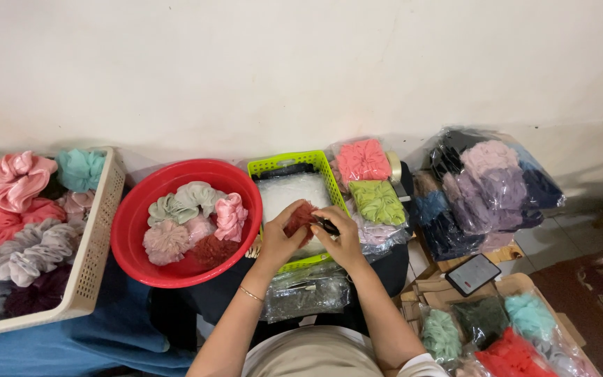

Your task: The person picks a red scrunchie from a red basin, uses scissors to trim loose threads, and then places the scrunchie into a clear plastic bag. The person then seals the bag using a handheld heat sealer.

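A: Where is room staying open for the hands (312, 234)?

B: Hardly anywhere. The red bowl (134, 216) is crowding the centre left, and the green basket (294, 164) is sitting just beside it at centre.

A: And to the right?

B: Bagged scrunchies (486, 185) are piling up at the upper right, and more bags (504, 335) are filling the lower right. A phone (472, 274) is lying between them.

A: The far left?

B: The cream basket (95, 237) is blocking that edge. Only the strip along the wall (301, 70) is staying bare.

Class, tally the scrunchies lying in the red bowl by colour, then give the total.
Sage green scrunchies: 2
Pink scrunchies: 2
Dusty pink scrunchie: 1
Rust-red scrunchie: 1
Total in the red bowl: 6
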